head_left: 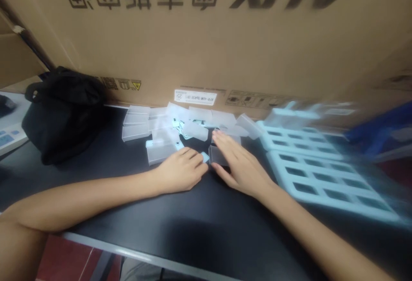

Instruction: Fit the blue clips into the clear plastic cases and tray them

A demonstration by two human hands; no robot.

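Note:
My left hand [185, 170] is closed, knuckles up. A small light-blue flat piece [205, 157] shows at its fingertips; the rest of that piece is hidden. Facing it, my right hand [241, 164] has its thumb and fingers around a translucent plastic case [217, 155] lying on the black tabletop. The blue piece points toward the near end of this case. Beside my left hand lies another translucent case [159, 153], with a light-blue edge behind it. Several more translucent cases [137, 132] and thin light-blue parts [185, 131] form a loose pile beyond both hands.
Light-blue trays with rectangular openings [309, 193] lie at the right, blurred. A black bag [64, 113] stands at the left. Behind everything rises a large cardboard box [193, 49]. Something blue [383, 130] is at the far right. The table's metal edge [135, 253] runs along the front.

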